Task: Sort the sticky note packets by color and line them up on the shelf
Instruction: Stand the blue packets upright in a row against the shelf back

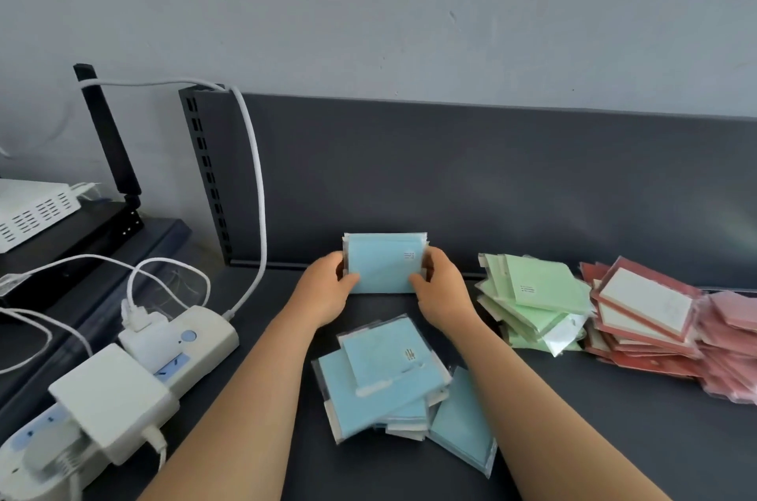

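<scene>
Gripping a blue bundle point(383, 267) upright on the shelf point(594, 439) with left hand point(327, 293) and right hand point(442, 293).
Clasped at its left and right edges, standing near the back panel point(491, 181). Just in front, a loose blue pile point(393, 386) lying flat; to the right, a green pile point(532, 300), then a red pile point(647, 320) just beside it. At far left, a power strip point(196, 336).

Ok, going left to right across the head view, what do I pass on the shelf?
Left to right: power strip → left hand → upright blue packets gripped by both hands → right hand → green pile → red pile → pink pile. The loose blue pile overlaps these in front, so it's left out.
</scene>
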`<state>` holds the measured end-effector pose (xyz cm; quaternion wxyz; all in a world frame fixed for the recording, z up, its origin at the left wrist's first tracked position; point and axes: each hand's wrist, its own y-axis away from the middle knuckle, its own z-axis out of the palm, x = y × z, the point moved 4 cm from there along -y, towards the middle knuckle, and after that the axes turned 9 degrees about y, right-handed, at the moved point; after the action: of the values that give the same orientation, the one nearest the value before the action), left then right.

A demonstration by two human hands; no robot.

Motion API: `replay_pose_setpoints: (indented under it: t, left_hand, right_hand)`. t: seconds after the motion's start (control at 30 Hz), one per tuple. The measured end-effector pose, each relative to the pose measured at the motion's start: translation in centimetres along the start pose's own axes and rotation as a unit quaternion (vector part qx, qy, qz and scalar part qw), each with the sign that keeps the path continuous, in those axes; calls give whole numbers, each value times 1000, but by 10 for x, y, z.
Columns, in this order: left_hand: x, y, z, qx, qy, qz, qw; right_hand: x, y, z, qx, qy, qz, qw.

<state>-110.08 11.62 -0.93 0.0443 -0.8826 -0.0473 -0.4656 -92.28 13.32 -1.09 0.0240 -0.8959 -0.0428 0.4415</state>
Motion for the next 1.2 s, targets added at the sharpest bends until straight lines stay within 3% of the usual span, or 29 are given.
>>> replay_pose_setpoints:
  t: [0.53,1.0,1.2]
  left_hand:
    - [3,-11,13,19,25,58,998]
    - [2,-8,5,-16,74,9,997]
    - [30,22,-23,-4,3,-14,1000]
  right_hand:
    - [12,-4,-5,16,-21,11,1000]
    - [7,-5,-6,-24,44,33,998]
    - [-27,21,-25,-75,71,20,994]
